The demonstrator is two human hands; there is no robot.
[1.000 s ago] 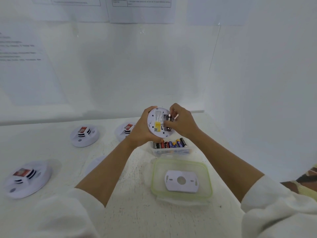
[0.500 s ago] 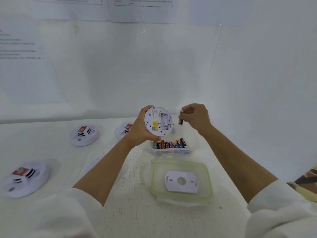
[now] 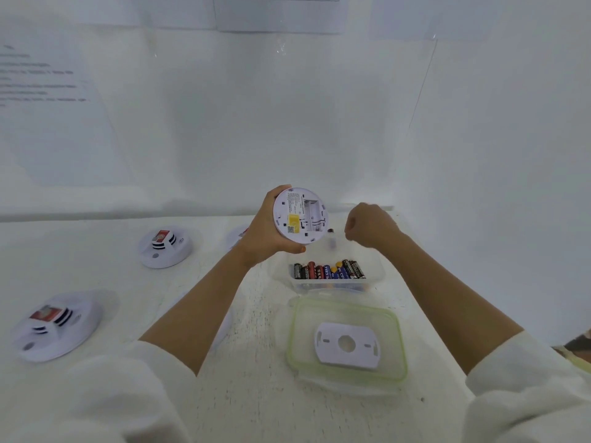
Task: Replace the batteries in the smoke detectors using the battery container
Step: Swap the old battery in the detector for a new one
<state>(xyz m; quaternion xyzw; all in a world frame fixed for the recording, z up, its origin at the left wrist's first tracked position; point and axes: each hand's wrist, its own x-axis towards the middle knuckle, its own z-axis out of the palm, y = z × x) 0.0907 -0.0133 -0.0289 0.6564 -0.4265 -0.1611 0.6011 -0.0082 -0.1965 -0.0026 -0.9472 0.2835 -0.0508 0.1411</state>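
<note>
Our left hand [image 3: 267, 236] wraps its fingers around the rim of the smoke detector [image 3: 300, 215], holding it back-side toward us so the open battery bay can be inspected. Our right hand [image 3: 371, 225] hangs above the battery container [image 3: 377, 273] with fingers curled; we cannot tell whether they enclose a battery. The batteries [image 3: 329, 270] lie in a row inside. The lid [image 3: 297, 334] lies in front, holding the mounting plate [image 3: 347, 345] within reach.
</note>
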